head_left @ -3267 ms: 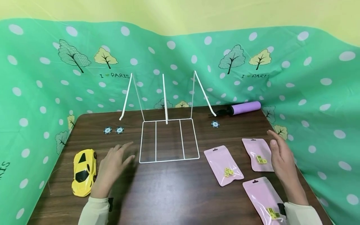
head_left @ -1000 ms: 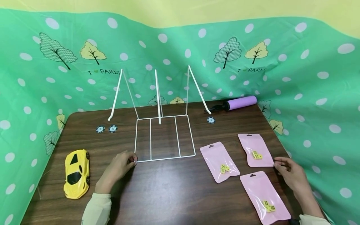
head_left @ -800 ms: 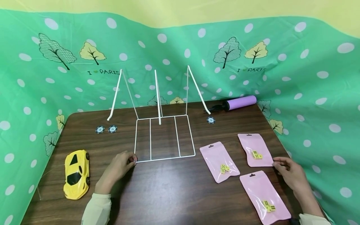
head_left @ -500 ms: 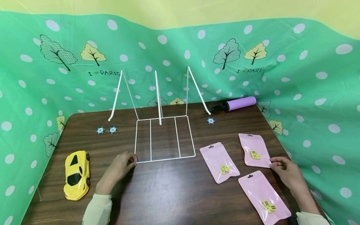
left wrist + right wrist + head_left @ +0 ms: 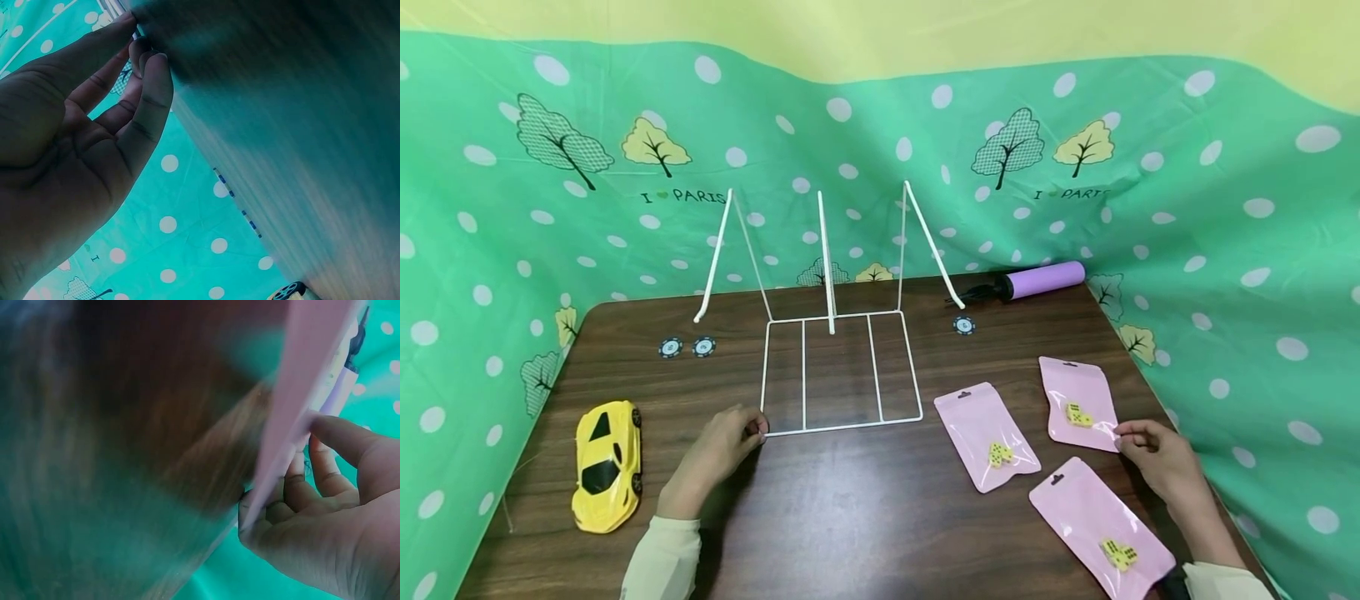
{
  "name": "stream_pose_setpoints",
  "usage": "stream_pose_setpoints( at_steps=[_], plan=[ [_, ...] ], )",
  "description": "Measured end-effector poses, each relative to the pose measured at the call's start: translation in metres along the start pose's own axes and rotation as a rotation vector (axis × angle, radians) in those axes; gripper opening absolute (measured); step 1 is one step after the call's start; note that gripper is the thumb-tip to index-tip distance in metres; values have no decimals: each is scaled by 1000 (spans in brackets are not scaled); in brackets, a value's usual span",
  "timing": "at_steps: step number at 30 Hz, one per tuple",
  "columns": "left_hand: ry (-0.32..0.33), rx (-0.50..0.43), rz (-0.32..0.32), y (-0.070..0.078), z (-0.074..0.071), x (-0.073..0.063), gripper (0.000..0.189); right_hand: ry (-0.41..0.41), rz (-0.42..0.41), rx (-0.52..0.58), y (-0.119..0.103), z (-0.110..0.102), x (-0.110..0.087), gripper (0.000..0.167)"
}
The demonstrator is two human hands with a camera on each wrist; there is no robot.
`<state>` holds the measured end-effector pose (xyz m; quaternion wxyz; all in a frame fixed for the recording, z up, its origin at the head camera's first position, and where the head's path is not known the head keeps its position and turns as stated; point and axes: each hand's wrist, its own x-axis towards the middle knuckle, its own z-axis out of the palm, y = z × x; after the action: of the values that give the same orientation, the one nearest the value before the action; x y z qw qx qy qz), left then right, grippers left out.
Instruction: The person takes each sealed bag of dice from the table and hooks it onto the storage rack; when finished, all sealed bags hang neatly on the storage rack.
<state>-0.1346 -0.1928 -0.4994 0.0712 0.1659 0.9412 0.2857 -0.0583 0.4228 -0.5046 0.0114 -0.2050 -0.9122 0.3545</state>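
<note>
My left hand (image 5: 727, 439) pinches the near-left corner of a white wire rack (image 5: 842, 427), thumb and fingertips meeting at its bar. The rack's upright arms stand toward the back of the table. At the right, my right hand (image 5: 1167, 463) pinches the lower right corner of a pink zip pouch (image 5: 1066, 382) with yellow dice (image 5: 1078, 415) showing through its front. In the right wrist view that pouch (image 5: 290, 381) appears edge-on and blurred between thumb and fingers. A second pink pouch (image 5: 968, 417) lies to its left, and a third pouch (image 5: 1078, 508) lies nearer me; both show dice.
A yellow toy car (image 5: 607, 467) stands at the left of the wooden table (image 5: 850, 533). Two poker chips, one chip (image 5: 671, 347) beside another chip (image 5: 703, 347), lie left of the rack. A third chip (image 5: 964, 325) and a purple hand pump (image 5: 1045, 280) lie back right.
Both hands came down from above the table; the left took the rack's corner, the right the pouch's corner. The held pouch has shifted slightly left, and the nearest pouch has turned a little.
</note>
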Motion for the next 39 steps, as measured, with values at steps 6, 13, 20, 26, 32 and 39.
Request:
stream_pose_setpoints(
  at_steps=[6,13,20,26,32,39],
  plan=[
    [5,4,2,0,0,1,18,12,60,94,1,-2,-3,28],
    [7,10,10,-3,0,0,20,-10,98,233,-2,-5,-7,33],
    [1,7,6,-4,0,0,18,27,85,290,-7,-4,-14,33],
    [-6,16,3,-3,-1,0,19,63,78,385,-9,-6,-20,26],
    [-12,23,-7,-2,0,1,17,142,18,649,-14,-12,-29,19],
    [-18,9,-22,1,2,-1,16,198,49,781,-29,-16,-42,22]
  ],
)
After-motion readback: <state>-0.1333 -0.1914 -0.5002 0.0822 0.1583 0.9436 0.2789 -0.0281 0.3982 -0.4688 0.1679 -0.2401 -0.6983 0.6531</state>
